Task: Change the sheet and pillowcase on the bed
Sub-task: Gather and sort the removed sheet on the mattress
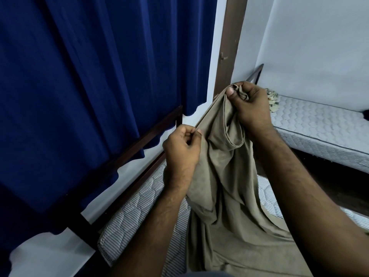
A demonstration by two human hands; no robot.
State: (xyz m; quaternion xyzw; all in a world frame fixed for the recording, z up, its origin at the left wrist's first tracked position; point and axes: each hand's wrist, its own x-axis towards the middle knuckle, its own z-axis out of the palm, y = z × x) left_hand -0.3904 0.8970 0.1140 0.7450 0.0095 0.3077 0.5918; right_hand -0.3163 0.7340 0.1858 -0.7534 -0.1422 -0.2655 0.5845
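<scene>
Tan sheet (225, 176) hangs bunched from 2 hands above the bare striped mattress (127, 218). The right hand (249, 108) clutches a gathered corner; the left hand (181, 148) pinches an edge. That thin pinch could slip, or the trailing cloth could twist and spread crooked.

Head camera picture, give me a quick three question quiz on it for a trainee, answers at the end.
1. True or false: both hands hold the brown sheet.
2. Which hand is higher in the picture?
3. What hangs behind the bed frame: A. a blue curtain, B. a mirror, C. a towel?

Key:
1. True: the left hand pinches its edge, the right hand grips a bunched part.
2. The right hand.
3. A.
</scene>
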